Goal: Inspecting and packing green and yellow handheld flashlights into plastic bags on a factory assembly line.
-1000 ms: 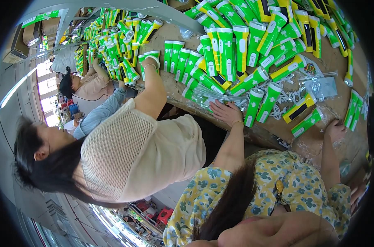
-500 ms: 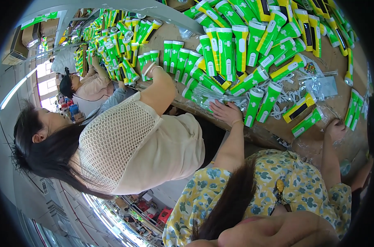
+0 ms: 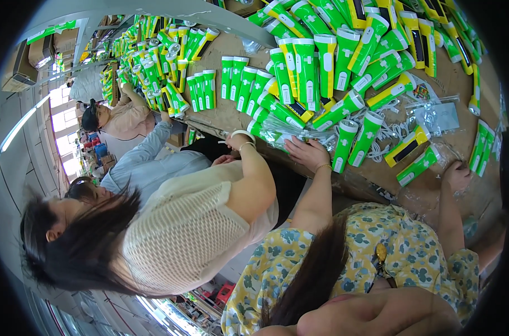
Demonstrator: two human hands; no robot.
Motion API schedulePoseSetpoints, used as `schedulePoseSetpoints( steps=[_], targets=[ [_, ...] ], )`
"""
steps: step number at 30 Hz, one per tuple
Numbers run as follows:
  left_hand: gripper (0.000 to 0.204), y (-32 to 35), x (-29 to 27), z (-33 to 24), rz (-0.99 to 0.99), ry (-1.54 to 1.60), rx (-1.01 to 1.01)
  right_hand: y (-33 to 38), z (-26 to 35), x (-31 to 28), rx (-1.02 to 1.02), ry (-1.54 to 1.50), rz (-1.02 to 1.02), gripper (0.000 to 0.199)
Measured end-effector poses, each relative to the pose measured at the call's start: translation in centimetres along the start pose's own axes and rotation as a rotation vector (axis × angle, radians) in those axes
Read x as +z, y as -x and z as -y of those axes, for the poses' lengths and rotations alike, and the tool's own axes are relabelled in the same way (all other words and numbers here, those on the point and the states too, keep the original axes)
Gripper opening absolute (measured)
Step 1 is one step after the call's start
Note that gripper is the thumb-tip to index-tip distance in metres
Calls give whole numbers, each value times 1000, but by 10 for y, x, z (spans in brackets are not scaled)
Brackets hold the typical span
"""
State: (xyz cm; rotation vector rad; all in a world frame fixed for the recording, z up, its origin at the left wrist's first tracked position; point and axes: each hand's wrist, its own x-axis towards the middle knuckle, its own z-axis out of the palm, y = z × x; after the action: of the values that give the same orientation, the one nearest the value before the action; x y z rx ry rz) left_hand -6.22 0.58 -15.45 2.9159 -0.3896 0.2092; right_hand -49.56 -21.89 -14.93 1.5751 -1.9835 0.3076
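My left hand (image 3: 307, 154) lies palm down with fingers spread on a stack of clear plastic bags (image 3: 277, 130) at the table's near edge. Just right of it, two green-and-white flashlights (image 3: 345, 147) lie side by side. My right hand (image 3: 458, 175) rests at the table edge with its fingers curled; whatever may be in them is hidden. Close to that hand are a green flashlight (image 3: 419, 166), a yellow flashlight with a black panel (image 3: 408, 147) and some crumpled clear film (image 3: 446, 152). White cables (image 3: 382, 131) lie coiled behind the flashlights.
A large pile of green and yellow flashlights (image 3: 372, 42) covers the table's far side. Several stand in a row (image 3: 201, 91) to the left. A grey metal post (image 3: 232, 22) crosses above. A co-worker in a cream knit top (image 3: 193, 229) is close at my left, with others beyond.
The co-worker on my left has drawn a hand back from the row of flashlights and leaned back, uncovering another person in blue. My own hands have hardly moved.
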Motion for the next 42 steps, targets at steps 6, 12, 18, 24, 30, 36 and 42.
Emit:
schedulePoseSetpoints(
  steps=[6,12,18,24,30,36,42],
  targets=[
    [56,-2,0,0,-8,-13,11,-1,-2,4,20,-11,61,38],
    [56,-2,1,1,-2,-37,2,0,1,3,32,27,78,40],
    [56,2,2,1,7,-59,3,1,-2,4,28,23,70,41],
    [55,0,2,1,-9,-58,19,-1,-2,3,-1,-28,37,34],
    [55,0,4,0,-6,-60,15,-2,-7,4,-12,6,67,38],
    [55,0,7,4,-24,-72,5,-4,9,-10,-18,-11,66,39],
    [55,2,2,0,-13,-61,5,-4,4,-8,6,-46,72,39]
  ],
)
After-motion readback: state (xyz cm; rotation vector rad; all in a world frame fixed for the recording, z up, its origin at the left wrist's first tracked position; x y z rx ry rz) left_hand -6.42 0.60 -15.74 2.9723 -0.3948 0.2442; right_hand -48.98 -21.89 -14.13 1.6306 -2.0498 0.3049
